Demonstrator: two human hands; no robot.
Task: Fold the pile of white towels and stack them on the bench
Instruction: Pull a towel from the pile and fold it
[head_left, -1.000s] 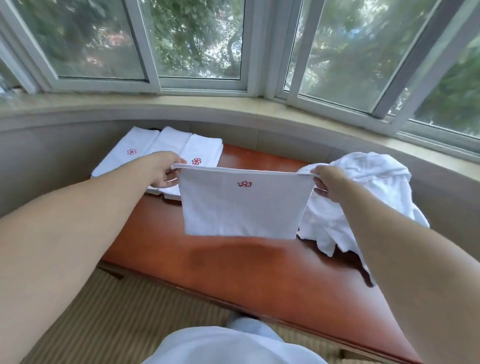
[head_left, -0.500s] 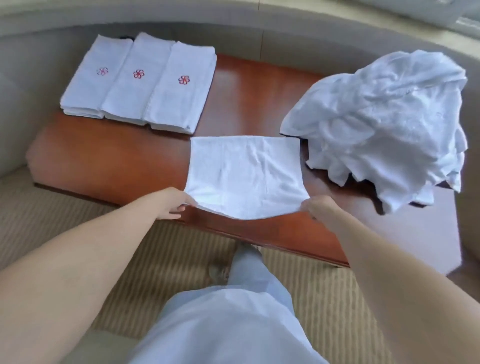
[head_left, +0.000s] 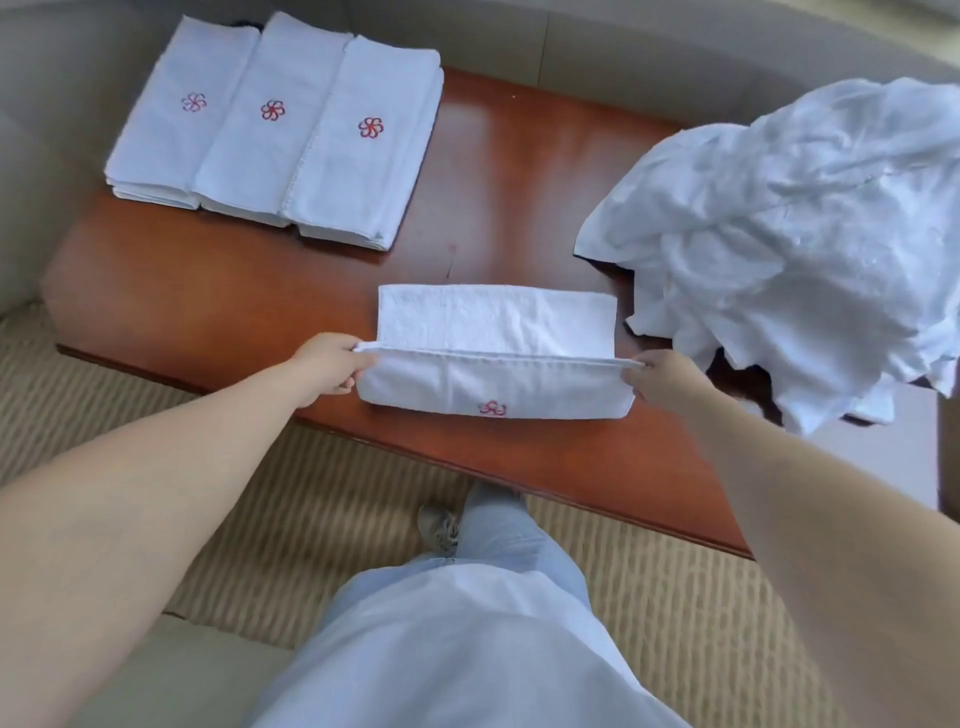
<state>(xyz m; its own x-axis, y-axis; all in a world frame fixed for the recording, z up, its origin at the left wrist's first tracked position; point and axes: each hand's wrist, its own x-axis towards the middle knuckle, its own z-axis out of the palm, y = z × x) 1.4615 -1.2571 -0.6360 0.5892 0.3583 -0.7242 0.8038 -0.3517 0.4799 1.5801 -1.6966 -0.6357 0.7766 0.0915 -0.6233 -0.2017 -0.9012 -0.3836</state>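
A white towel (head_left: 493, 338) with a red flower emblem lies on the reddish wooden bench (head_left: 208, 296) near its front edge, its near part doubled back over the rest. My left hand (head_left: 330, 366) pinches the left end of the folded-over edge. At the right end, my right hand (head_left: 662, 379) pinches the same edge. Three stacks of folded towels (head_left: 275, 130) sit side by side at the bench's far left. A crumpled pile of white towels (head_left: 789, 234) fills the right side.
A curved grey upholstered wall (head_left: 597, 47) runs behind the bench. Striped beige carpet (head_left: 322, 509) lies in front of it. My pale trouser leg and a shoe (head_left: 439, 530) stand close to the bench's front edge.
The towel went from hanging in the air to lying flat on the bench. Both hands have since lifted its near edge and carried it over toward the far edge. The view tilted downward.
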